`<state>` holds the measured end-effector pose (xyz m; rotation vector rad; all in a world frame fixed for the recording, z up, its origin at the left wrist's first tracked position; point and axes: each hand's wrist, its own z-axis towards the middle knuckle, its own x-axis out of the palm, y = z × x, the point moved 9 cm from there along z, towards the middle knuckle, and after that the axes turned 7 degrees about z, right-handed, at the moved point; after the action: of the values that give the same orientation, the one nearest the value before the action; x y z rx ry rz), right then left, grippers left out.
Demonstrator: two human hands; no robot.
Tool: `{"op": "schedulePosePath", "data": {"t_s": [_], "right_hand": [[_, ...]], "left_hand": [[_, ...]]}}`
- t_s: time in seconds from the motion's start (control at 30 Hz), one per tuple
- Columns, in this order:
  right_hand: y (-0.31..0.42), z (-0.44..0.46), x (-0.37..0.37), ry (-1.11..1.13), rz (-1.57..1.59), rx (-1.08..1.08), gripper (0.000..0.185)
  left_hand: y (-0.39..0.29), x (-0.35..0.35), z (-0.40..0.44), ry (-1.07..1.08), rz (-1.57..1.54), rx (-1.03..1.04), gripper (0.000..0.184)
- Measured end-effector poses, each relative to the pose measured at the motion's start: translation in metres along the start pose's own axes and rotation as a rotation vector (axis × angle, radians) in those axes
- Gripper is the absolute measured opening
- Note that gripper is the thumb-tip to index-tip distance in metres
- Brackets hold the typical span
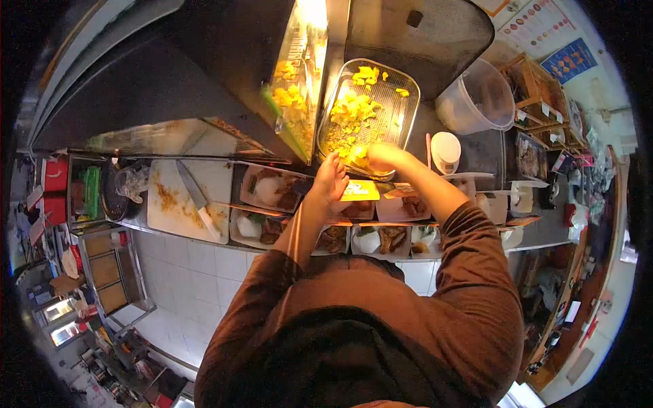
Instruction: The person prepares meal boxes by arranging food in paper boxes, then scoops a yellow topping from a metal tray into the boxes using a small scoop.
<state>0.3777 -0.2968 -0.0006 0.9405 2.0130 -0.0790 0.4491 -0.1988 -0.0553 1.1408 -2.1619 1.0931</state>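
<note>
Wire-mesh tray point(407, 117), one, holding yellow food pieces point(355, 109) on the desk point(481, 146). Right hand point(388, 158): reaching into the tray's near end; finger closure unclear. Left hand point(331, 178): hovering beside the near edge, fingers partly spread. Takeaway boxes point(382, 239): sitting in rows nearer the body, holding food.

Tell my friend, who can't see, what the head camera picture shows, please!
The right hand reaches into a mesh tray of yellow food pieces, the left hand by its near edge. Boxes of food stand closer in; a knife lies on a stained cutting board to the left.
</note>
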Motion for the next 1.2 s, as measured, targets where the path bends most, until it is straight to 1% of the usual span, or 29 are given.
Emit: {"op": "schedulePosePath", "data": {"t_s": [0.03, 0.07, 0.1, 0.13, 0.17, 0.2, 0.23, 0.27, 0.3, 0.33, 0.37, 0.4, 0.43, 0.47, 0.5, 0.53, 0.57, 0.6, 0.63, 0.7, 0.77, 0.83, 0.87, 0.93, 1.0, 1.07, 1.13, 1.17, 1.2], "right_hand": [[-0.017, 0.003, 0.002, 0.035, 0.174, 0.123, 0.027], [-0.050, 0.031, 0.035, 0.083, 0.260, 0.031, 0.029], [-0.059, 0.021, 0.030, 0.091, 0.453, 0.134, 0.030], [-0.066, 0.010, 0.026, 0.099, 0.644, 0.237, 0.031], [-0.073, 0.006, 0.028, 0.083, 0.778, 0.265, 0.032], [-0.083, 0.005, 0.031, 0.066, 0.909, 0.290, 0.033], [-0.092, 0.008, 0.038, 0.072, 1.031, 0.255, 0.034], [-0.089, 0.003, 0.034, 0.079, 1.022, 0.248, 0.034], [-0.082, -0.010, 0.023, 0.006, 1.087, 0.236, 0.034], [-0.076, -0.020, 0.012, -0.065, 1.152, 0.222, 0.035], [-0.076, -0.026, 0.010, -0.061, 1.124, 0.224, 0.034], [-0.054, -0.043, -0.009, -0.046, 1.137, 0.104, 0.031], [-0.046, -0.043, -0.006, 0.039, 1.248, -0.043, 0.032], [-0.016, -0.067, -0.021, 0.084, 1.337, 0.005, 0.031], [-0.005, -0.074, -0.019, 0.164, 1.354, -0.025, 0.032], [0.019, -0.084, -0.023, 0.247, 1.438, -0.066, 0.033], [0.043, -0.098, -0.027, 0.337, 1.450, -0.061, 0.034], [0.066, -0.106, -0.027, 0.422, 1.461, -0.051, 0.034], [0.084, -0.100, -0.024, 0.428, 1.459, -0.052, 0.034], [0.131, -0.089, -0.024, 0.393, 1.399, -0.202, 0.029], [0.158, -0.059, -0.018, 0.212, 1.039, -0.294, 0.031], [0.185, -0.025, -0.002, -0.106, 0.692, -0.369, 0.028], [0.192, -0.006, 0.020, -0.226, 0.385, -0.382, 0.023], [0.225, -0.006, 0.040, -0.233, -0.244, -0.449, 0.024], [0.223, 0.001, 0.057, -0.270, -0.230, -0.456, 0.026], [0.217, -0.001, 0.060, -0.311, -0.220, -0.461, 0.028], [0.202, -0.024, 0.028, -0.365, -0.014, -0.388, 0.020], [0.191, -0.035, 0.014, -0.187, 0.227, -0.284, 0.021], [0.174, -0.045, 0.007, -0.170, 0.463, -0.409, 0.024]], "left_hand": [[0.004, -0.008, 0.006, 0.006, 0.016, 0.003, 0.035], [0.008, -0.016, 0.011, 0.012, 0.033, 0.005, 0.034], [0.008, -0.021, 0.007, -0.114, 0.090, -0.009, 0.032], [0.009, -0.026, 0.002, -0.239, 0.145, -0.029, 0.051], [0.009, -0.018, -0.003, -0.138, 0.237, -0.049, 0.062], [0.010, -0.007, -0.010, -0.038, 0.327, -0.066, 0.080], [-0.009, 0.017, -0.040, -0.075, 0.407, 0.033, 0.071], [-0.018, 0.030, -0.066, -0.082, 0.400, 0.041, 0.071], [-0.032, 0.050, -0.091, 0.024, 0.694, 0.146, 0.064], [-0.041, 0.059, -0.109, 0.109, 0.933, 0.317, 0.056], [-0.049, 0.068, -0.131, 0.158, 1.154, 0.517, 0.048], [-0.057, 0.065, -0.152, 0.131, 1.150, 0.520, 0.048], [-0.070, 0.066, -0.182, 0.053, 1.444, 0.554, 0.046], [-0.078, 0.059, -0.205, -0.035, 1.740, 0.567, 0.045], [-0.081, 0.040, -0.219, -0.071, 1.738, 0.557, 0.045], [-0.087, 0.024, -0.234, -0.212, 1.979, 0.663, 0.044], [-0.091, 0.011, -0.248, -0.353, 2.217, 0.768, 0.043], [-0.092, -0.013, -0.255, -0.378, 2.153, 0.654, 0.039], [-0.093, -0.024, -0.262, -0.344, 2.120, 0.656, 0.039], [-0.090, -0.035, -0.272, -0.306, 2.080, 0.651, 0.039], [-0.086, -0.038, -0.278, -0.306, 2.084, 0.670, 0.039], [-0.081, -0.040, -0.279, -0.324, 2.064, 0.682, 0.039], [-0.078, -0.041, -0.280, -0.337, 2.046, 0.691, 0.038], [-0.073, -0.040, -0.282, -0.347, 2.050, 0.712, 0.037], [-0.074, -0.041, -0.283, -0.385, 2.027, 0.678, 0.035], [-0.076, -0.040, -0.283, -0.401, 2.004, 0.717, 0.034], [-0.077, -0.037, -0.281, -0.407, 1.975, 0.757, 0.033], [-0.077, -0.038, -0.276, -0.418, 1.968, 0.718, 0.032], [-0.079, -0.037, -0.268, -0.425, 1.961, 0.685, 0.032]]}}
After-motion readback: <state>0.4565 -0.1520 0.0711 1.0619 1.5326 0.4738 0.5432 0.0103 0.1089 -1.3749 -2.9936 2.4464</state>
